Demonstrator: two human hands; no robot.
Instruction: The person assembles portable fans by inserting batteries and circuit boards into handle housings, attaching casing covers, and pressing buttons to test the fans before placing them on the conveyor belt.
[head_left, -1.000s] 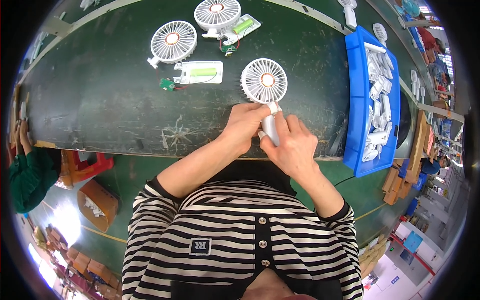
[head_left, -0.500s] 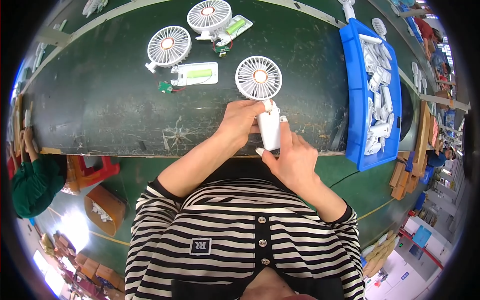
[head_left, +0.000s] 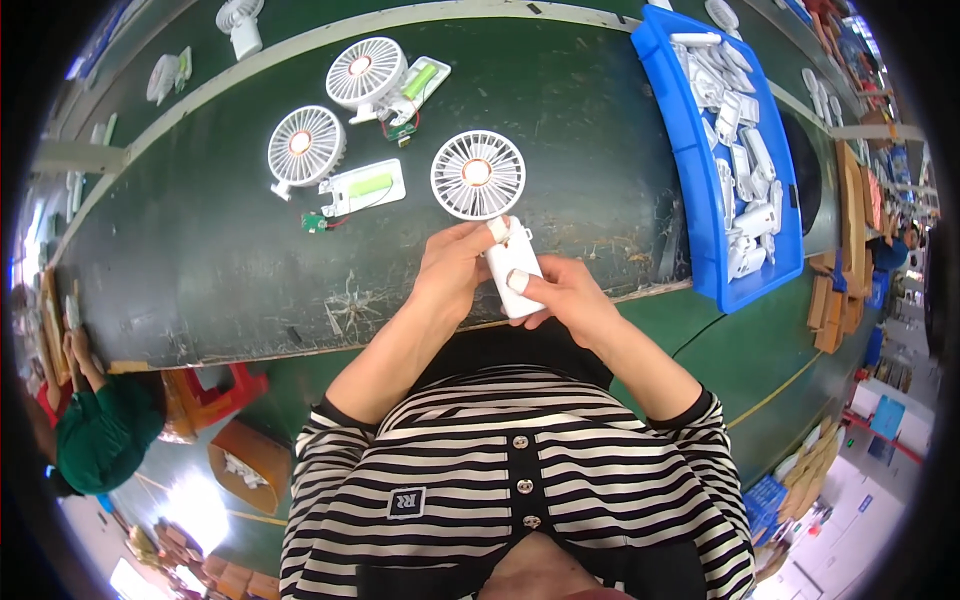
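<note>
A white handheld fan lies in front of me, its round grille toward the far side and its white handle toward my body. My left hand pinches the top of the handle, just below the grille. Around the lower handle, my right hand is closed, thumb on top and fingers beneath. Farther left lie two opened fans: one fan head with its handle shell, green battery and small circuit board, and another fan head with its own battery shell.
At the right stands a blue bin filled with white plastic handle parts. The dark green workbench has a worn front edge. Past a pale rail, more fans lie at the far left. Another person in a green top sits at the left.
My right hand has closed around the lower handle, its thumb now on top. The fan appears tilted differently and shifted left, while the whole view has turned slightly.
</note>
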